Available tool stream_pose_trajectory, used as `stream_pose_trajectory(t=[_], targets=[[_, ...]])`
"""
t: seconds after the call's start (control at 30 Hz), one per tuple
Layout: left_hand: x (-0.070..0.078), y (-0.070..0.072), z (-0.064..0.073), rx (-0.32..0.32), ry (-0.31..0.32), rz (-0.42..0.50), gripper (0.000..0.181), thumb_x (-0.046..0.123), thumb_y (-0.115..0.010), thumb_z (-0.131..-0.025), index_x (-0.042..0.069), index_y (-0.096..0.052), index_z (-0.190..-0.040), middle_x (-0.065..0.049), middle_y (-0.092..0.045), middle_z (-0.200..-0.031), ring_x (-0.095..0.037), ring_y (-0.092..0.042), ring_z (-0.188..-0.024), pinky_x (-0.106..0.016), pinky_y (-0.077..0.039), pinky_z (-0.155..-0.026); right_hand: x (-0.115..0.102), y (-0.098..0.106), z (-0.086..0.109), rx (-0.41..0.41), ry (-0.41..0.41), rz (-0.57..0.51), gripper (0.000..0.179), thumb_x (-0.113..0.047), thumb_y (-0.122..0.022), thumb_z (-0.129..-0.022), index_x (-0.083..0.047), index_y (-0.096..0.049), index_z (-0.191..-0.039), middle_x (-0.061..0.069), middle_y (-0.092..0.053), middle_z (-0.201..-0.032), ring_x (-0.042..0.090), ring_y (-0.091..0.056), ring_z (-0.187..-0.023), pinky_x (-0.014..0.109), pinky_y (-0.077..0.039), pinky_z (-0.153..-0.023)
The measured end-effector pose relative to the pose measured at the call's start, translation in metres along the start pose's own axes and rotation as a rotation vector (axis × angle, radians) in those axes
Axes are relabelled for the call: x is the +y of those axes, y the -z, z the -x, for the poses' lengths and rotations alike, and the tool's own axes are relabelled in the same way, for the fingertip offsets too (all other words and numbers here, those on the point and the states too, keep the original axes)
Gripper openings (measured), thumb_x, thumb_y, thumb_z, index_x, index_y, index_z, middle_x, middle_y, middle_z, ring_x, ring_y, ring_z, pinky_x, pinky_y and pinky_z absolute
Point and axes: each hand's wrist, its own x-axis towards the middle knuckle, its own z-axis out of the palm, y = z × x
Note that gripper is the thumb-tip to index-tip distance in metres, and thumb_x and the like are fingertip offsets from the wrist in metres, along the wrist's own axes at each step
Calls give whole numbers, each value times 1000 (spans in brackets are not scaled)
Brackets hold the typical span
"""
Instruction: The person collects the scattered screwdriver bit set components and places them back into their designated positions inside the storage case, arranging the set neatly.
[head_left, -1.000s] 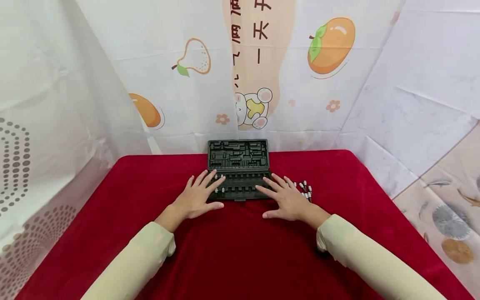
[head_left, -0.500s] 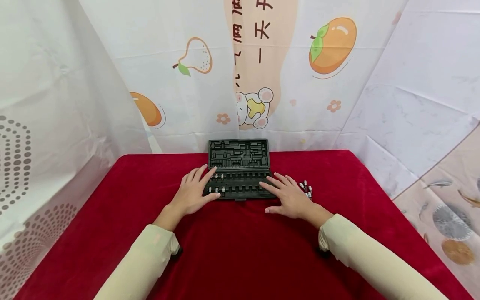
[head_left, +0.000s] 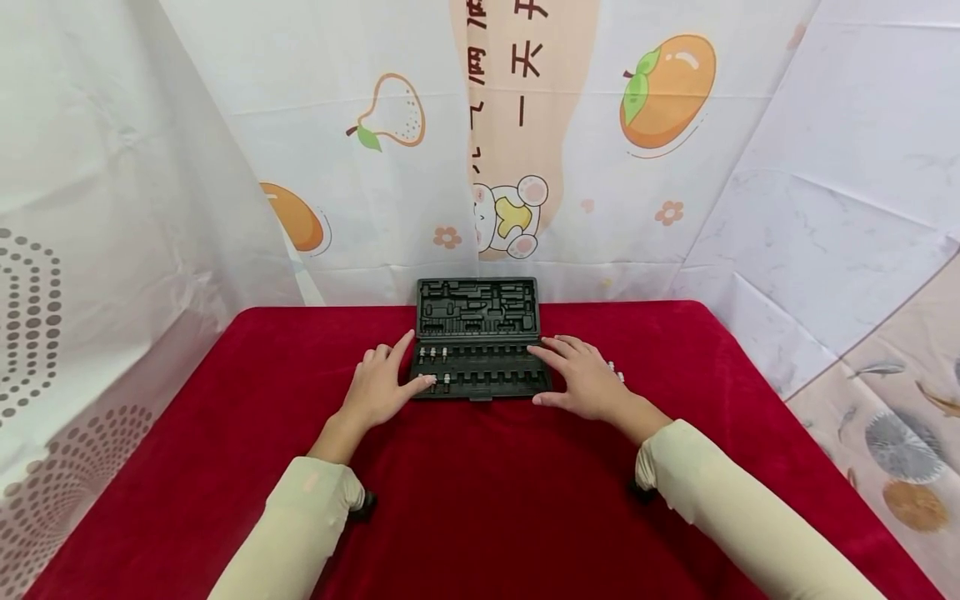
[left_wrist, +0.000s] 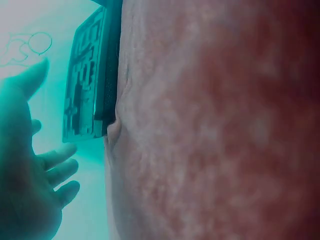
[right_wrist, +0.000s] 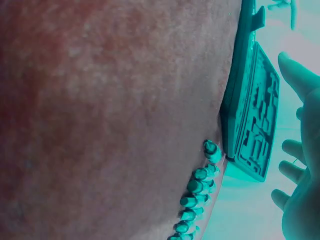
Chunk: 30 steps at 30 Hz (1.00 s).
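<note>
A black tool case point(head_left: 487, 364) lies with its lid point(head_left: 477, 307) raised at the back of the table. Several small silver-and-dark bit sockets point(head_left: 432, 354) stand in slots at its left end. My left hand point(head_left: 372, 390) is at the case's left side, thumb over the front row; contact cannot be told. At the right end is my right hand point(head_left: 592, 387), fingers loosely bent and holding nothing. Loose bit sockets point(right_wrist: 200, 186) lie in a line on the cloth beside the case, mostly hidden by that hand in the head view.
A red cloth point(head_left: 480, 492) covers the table. Printed curtains point(head_left: 337, 208) hang close behind the case and at both sides. The case's front latch point(head_left: 480, 399) points toward me.
Both hands' spread fingers have drawn in. My left hand has shifted slightly left, uncovering the bit sockets in the case; my right hand now covers more of the loose ones.
</note>
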Motion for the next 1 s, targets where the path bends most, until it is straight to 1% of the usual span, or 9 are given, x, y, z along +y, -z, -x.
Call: stream_pose_trajectory(t=[0.07,0.2,0.3,0.47,0.57,0.7,0.8,1.0], targets=[[0,0,0,-19,18,25,89,58,-64,-86,16,-25,-155,-15,-51,-107,-27,-43,-94,-41,-37,-79,1,1,0,3,-13,0,79,-54,-71,-83,-18,-44,-148,12,-42,-146,32,-33,-134,56,-28,-106],[-1,1,1,-55,57,100,88,55,-65,-87,16,-26,-155,-12,-52,-102,-26,-45,-95,-40,-42,-76,3,2,1,5,-45,-6,78,-53,-73,-81,-17,-47,-146,11,-49,-138,29,-40,-126,52,-34,-101],[-2,0,1,-67,68,155,85,48,-69,-87,13,-29,-154,-11,-54,-102,-27,-48,-97,-43,-45,-78,4,1,3,-2,-67,-18,78,-50,-75,-80,-16,-48,-145,10,-54,-130,27,-44,-118,49,-38,-97],[-8,-4,-1,-87,86,238,79,36,-73,-87,10,-35,-151,-11,-58,-103,-28,-53,-96,-45,-46,-82,6,1,5,6,-72,-33,74,-43,-79,-79,-13,-52,-141,8,-58,-118,25,-46,-107,45,-40,-91],[-13,-6,-1,-117,99,303,74,31,-73,-87,7,-39,-148,-13,-61,-105,-29,-56,-98,-46,-45,-86,8,0,6,8,-79,-47,69,-39,-80,-80,-11,-55,-138,9,-60,-109,24,-47,-101,43,-41,-87],[-17,-5,-2,-157,118,396,68,23,-74,-87,4,-44,-145,-16,-63,-108,-32,-57,-101,-46,-45,-87,12,-1,6,2,-116,-72,63,-34,-80,-81,-9,-57,-134,7,-61,-101,22,-47,-94,40,-41,-82],[-19,-4,-4,-177,132,431,65,18,-74,-87,3,-46,-143,-16,-62,-109,-32,-56,-101,-44,-46,-85,17,-2,6,-6,-143,-85,59,-30,-80,-81,-8,-59,-131,5,-61,-93,21,-46,-89,38,-41,-77],[-23,-4,-5,-194,139,448,61,12,-73,-87,1,-48,-141,-16,-62,-107,-30,-56,-96,-37,-46,-77,20,-5,8,-31,-177,-131,47,-21,-79,-82,-4,-64,-124,-1,-56,-76,20,-44,-81,35,-39,-71]])
